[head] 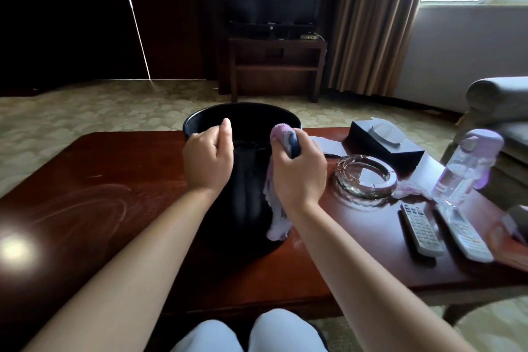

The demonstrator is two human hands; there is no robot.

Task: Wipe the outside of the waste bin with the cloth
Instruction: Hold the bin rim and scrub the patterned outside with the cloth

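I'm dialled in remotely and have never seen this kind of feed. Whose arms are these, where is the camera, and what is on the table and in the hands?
No machine here: a person works with bare hands. The single picture comes from a wide-angle camera worn on the head, looking forward and down, so the arms reach in from the bottom edge.

On the dark wooden table stands a black waste bin. The left hand grips its near rim. The right hand holds a lilac cloth at the rim, with the cloth's loose end hanging down the bin's outside.

To the right lie a glass ashtray, a black tissue box, two remote controls, and a clear bottle with a lilac cap.
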